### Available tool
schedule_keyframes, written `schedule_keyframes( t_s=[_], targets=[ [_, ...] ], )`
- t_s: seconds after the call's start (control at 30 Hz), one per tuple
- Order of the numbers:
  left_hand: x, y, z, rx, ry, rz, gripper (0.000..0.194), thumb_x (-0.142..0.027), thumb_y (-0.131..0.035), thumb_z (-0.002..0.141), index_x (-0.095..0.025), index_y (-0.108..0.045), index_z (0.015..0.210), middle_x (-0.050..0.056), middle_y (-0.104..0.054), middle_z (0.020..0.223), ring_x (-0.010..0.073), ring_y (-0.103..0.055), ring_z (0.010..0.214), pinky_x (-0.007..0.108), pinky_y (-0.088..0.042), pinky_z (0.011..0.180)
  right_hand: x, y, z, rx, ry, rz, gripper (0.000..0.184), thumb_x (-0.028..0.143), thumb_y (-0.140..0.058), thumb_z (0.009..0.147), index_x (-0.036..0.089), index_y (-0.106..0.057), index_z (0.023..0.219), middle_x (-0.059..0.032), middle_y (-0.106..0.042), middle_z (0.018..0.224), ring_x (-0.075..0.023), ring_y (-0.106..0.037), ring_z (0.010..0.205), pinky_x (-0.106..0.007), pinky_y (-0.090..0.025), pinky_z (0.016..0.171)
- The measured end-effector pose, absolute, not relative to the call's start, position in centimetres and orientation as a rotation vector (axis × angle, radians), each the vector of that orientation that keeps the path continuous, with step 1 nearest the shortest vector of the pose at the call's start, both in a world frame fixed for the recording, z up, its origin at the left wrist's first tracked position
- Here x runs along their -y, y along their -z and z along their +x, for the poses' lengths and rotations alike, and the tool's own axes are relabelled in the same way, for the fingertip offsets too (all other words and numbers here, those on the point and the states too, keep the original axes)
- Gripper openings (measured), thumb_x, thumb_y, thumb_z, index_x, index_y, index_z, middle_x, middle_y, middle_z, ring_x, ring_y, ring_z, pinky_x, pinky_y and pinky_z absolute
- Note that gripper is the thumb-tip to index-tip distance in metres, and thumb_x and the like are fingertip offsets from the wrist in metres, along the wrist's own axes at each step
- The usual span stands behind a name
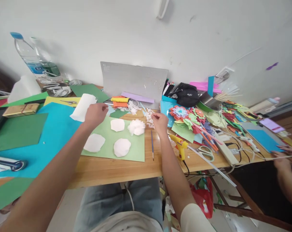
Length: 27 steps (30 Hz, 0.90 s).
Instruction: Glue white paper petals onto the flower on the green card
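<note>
My left hand (95,114) is closed on a white sheet of paper (83,106), held above the blue paper. My right hand (160,123) pinches a small crinkled white paper piece (149,117) over the wooden table (117,169). Between my hands lies a light green sheet (133,149) with three flat white paper rounds (94,142) and one fluffy white paper flower (136,127).
Blue paper (51,135) and dark green paper (15,130) cover the left. Bottles (31,59) stand far left. A grey board (133,80) leans on the wall. Yellow glue gun (180,146), scissors (206,153), paper flowers (186,114) and a black pouch (188,94) lie right. Another person's hands (284,158) are at far right.
</note>
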<state>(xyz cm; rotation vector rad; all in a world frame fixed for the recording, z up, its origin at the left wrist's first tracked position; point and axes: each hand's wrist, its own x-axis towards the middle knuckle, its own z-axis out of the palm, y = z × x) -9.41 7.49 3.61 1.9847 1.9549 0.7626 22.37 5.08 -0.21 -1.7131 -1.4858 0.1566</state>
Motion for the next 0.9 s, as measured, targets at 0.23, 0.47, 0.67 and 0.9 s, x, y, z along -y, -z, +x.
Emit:
schedule_keyframes(
  t_s=[0.23, 0.47, 0.67, 0.9],
  targets=[
    [-10.5, -1.2, -10.5, -1.978, -0.385, 2.141, 0.030, -0.028, -0.048, 0.078, -0.020, -0.074, 0.092, 0.011, -0.073, 0.099, 0.0302, -0.064, 0.095, 0.036, -0.047, 0.082, -5.8, 1.2, 21.4, 1.674, -0.082, -1.862, 0.022, 0.025, -0.054, 0.083, 0.020, -0.076, 0.084, -0.0063, -0.065, 0.083, -0.0200, -0.056, 0.080, -0.032, -0.042, 0.079],
    [-11.4, -0.5, -10.6, -1.945, -0.479, 2.017, 0.022, -0.031, -0.064, 0.064, -0.021, -0.071, 0.082, 0.014, -0.072, 0.096, 0.0348, -0.063, 0.093, 0.040, -0.048, 0.079, -5.1, 0.3, 20.9, 1.771, -0.063, -1.927, 0.031, 0.022, -0.045, 0.089, 0.017, -0.076, 0.086, -0.0117, -0.063, 0.087, -0.0238, -0.055, 0.084, -0.035, -0.040, 0.079],
    [-11.3, -0.5, -10.4, -1.886, -0.607, 1.934, 0.006, -0.026, -0.066, 0.061, -0.021, -0.064, 0.062, 0.012, -0.069, 0.079, 0.0336, -0.063, 0.084, 0.041, -0.046, 0.077, -4.7, -0.2, 21.0, 1.665, 0.030, -1.890, 0.032, 0.028, -0.046, 0.088, 0.018, -0.075, 0.081, -0.0087, -0.060, 0.078, -0.0208, -0.052, 0.078, -0.031, -0.039, 0.075],
    [-8.2, -2.5, -8.4, -1.701, -1.026, 1.657, 0.018, -0.038, -0.070, 0.066, -0.021, -0.068, 0.071, 0.006, -0.068, 0.072, 0.0247, -0.062, 0.076, 0.034, -0.046, 0.071, -3.9, -0.7, 20.2, 1.594, -0.030, -1.715, 0.029, 0.027, -0.048, 0.086, 0.017, -0.074, 0.093, -0.0096, -0.067, 0.084, -0.0218, -0.057, 0.083, -0.034, -0.043, 0.082]
  ],
)
